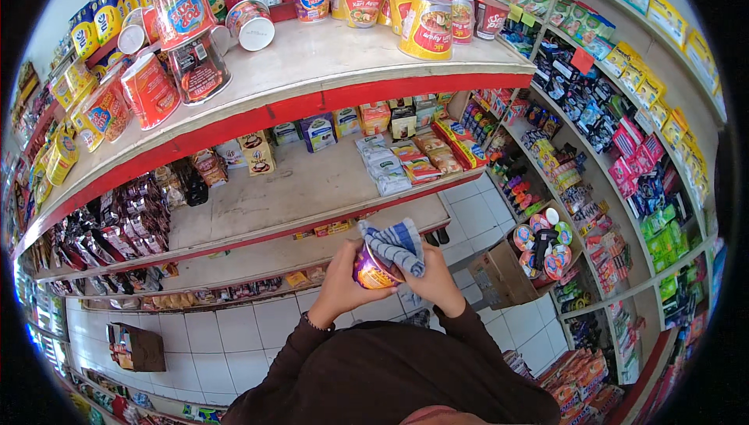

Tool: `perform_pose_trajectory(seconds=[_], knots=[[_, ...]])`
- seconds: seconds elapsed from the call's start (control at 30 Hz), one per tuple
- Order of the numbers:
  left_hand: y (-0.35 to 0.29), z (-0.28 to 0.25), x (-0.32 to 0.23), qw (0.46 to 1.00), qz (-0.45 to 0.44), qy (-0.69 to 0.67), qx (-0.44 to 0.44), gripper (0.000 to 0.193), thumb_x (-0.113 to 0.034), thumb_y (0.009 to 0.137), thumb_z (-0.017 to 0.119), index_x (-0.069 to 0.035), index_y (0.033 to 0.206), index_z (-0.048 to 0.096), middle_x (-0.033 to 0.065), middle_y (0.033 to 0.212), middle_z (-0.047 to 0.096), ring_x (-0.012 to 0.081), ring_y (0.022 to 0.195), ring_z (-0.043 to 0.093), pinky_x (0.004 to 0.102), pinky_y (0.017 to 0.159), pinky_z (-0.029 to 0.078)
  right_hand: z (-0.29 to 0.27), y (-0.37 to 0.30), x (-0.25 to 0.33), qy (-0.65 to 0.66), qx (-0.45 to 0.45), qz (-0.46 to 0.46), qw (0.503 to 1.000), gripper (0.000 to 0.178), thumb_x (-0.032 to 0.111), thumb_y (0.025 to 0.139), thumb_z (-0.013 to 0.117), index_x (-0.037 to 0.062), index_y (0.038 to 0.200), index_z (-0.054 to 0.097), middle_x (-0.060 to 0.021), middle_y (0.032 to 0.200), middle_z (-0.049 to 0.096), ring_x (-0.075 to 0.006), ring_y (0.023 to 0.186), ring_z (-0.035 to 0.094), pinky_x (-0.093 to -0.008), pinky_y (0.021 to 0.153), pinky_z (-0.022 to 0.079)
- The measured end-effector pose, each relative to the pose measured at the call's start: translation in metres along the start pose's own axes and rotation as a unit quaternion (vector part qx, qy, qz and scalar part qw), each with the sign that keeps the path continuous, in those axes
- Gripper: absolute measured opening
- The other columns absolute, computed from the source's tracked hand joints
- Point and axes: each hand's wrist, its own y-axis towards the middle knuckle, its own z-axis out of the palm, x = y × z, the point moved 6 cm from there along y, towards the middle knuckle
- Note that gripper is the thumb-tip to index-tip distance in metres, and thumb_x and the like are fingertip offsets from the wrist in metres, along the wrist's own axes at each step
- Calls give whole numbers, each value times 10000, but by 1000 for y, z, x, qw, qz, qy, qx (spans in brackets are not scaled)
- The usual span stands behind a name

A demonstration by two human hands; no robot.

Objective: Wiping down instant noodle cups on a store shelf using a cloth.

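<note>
Between my two hands, in front of my chest, is a purple and orange instant noodle cup (373,272). My left hand (340,285) is wrapped round the cup's left side and underside. A blue cloth (396,242) with white stripes lies bunched over the cup's top and right side. My right hand (435,278) grips that cloth and presses it to the cup; its fingertips are partly hidden by the folds. Above my hands, the top shelf (312,60) bears several noodle cups, among them a yellow cup (427,29) and a cup lying on its side (251,26).
A lower shelf (289,183) holds boxes and packets. To the right on the tiled floor stands an open cardboard box (503,277) with noodle cups in and on it. Another carton (136,347) sits at lower left. Tall racks of sachets (616,105) line the right side.
</note>
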Motion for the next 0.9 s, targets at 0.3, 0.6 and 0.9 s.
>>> perform_pose_trajectory(seconds=[0.3, 0.6, 0.9], knots=[[9, 1, -28, 944, 76, 320, 2, 864, -359, 516, 831, -71, 1261, 502, 133, 1074, 517, 319, 994, 529, 429, 798, 416, 23, -13, -30, 106, -47, 89, 989, 343, 151, 859, 649, -20, 1146, 574, -120, 1058, 640, -200, 996, 603, -325, 876, 456], [16, -1, -43, 974, 108, 179, 82, 983, -483, 505, 849, -65, 1308, 466, 157, 1213, 513, 310, 1160, 500, 463, 942, 384, 31, -27, -61, 409, -56, 265, 872, 505, 284, 894, 619, 22, 1296, 460, -85, 1208, 570, -166, 1089, 561, -317, 938, 448], [6, 15, -5, 969, 119, -212, 38, 1323, -390, 428, 941, -63, 1432, 144, 202, 1448, 328, 350, 1363, 306, 463, 1106, 261, 32, -17, -54, 602, -54, 247, 758, 620, 470, 927, 501, 1, 1324, 418, -158, 1216, 581, -231, 1101, 587, -349, 954, 473]])
